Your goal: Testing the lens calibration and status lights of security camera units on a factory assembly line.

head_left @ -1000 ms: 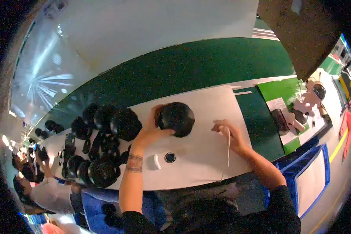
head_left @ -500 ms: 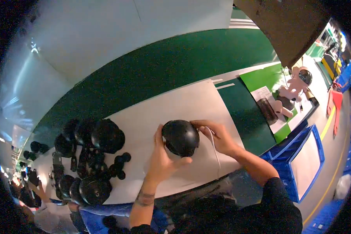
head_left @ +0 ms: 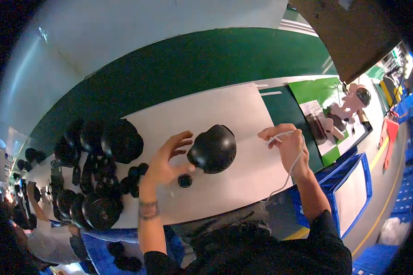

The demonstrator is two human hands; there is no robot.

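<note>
A glossy black rounded shell rests on the white work surface in front of me. At its left side is my left hand, fingers apart; the thumb is close to the shell's lower left edge, and I cannot tell if it touches. A small round black disc lies just below, near that thumb. To the right, apart from the shell, my right hand is closed with a thin white cord looped over its fingers. The cord trails down past the wrist to the table's near edge.
Several black domed shells and small black parts crowd the table's left. At right lie white camera-like devices on a green mat, with a blue crate below. A co-worker's arm shows at far left.
Both hands have come off the black shell, which now sits turned on the table. My right hand moved right with the cord. The small disc has come into sight.
</note>
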